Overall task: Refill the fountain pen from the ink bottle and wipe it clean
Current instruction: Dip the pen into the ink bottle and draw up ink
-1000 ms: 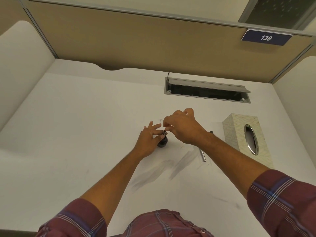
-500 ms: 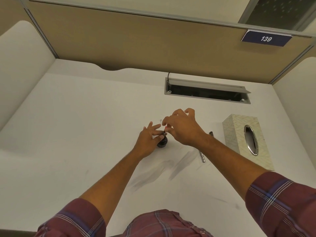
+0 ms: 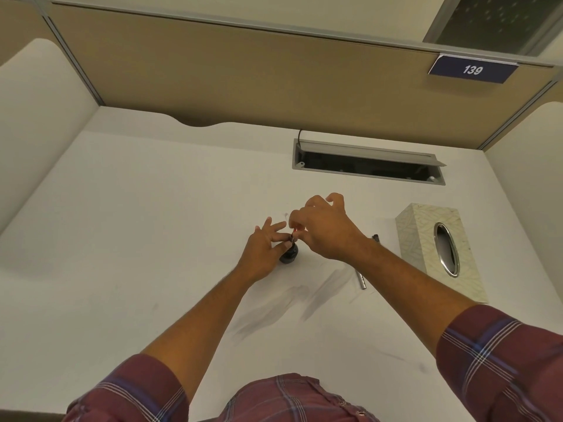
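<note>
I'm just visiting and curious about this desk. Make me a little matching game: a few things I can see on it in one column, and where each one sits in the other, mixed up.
Things:
1. ink bottle
2. tissue box
3. silver pen part
4. cable hatch

Places:
A. at the far edge of the desk, lid raised
B. at the desk's right side, oval opening facing up
C. between the two hands' fingertips
D. lying flat beside the right forearm

Pairs: 1-C, 2-B, 3-D, 4-A
</note>
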Demonstrator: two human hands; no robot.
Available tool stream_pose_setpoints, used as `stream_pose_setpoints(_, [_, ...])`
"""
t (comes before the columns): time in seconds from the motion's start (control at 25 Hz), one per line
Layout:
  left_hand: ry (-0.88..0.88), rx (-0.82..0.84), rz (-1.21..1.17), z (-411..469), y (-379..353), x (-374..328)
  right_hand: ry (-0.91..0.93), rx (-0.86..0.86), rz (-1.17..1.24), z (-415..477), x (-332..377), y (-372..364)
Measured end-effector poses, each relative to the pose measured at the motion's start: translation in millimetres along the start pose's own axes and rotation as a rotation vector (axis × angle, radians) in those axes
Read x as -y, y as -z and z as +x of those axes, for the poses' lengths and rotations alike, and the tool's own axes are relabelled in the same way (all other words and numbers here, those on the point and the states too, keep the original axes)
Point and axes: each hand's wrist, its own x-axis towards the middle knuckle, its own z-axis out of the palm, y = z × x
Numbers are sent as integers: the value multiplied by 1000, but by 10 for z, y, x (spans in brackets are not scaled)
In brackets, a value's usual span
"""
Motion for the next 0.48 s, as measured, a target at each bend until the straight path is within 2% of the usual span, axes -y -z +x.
stream_pose_setpoints(0.32, [10, -3, 29, -11, -10, -21, -35, -35, -45, 2, 2, -33])
stream_pose_setpoints(0.48, [-3, -4, 4, 7, -7, 19, 21, 15, -30, 14, -15, -15])
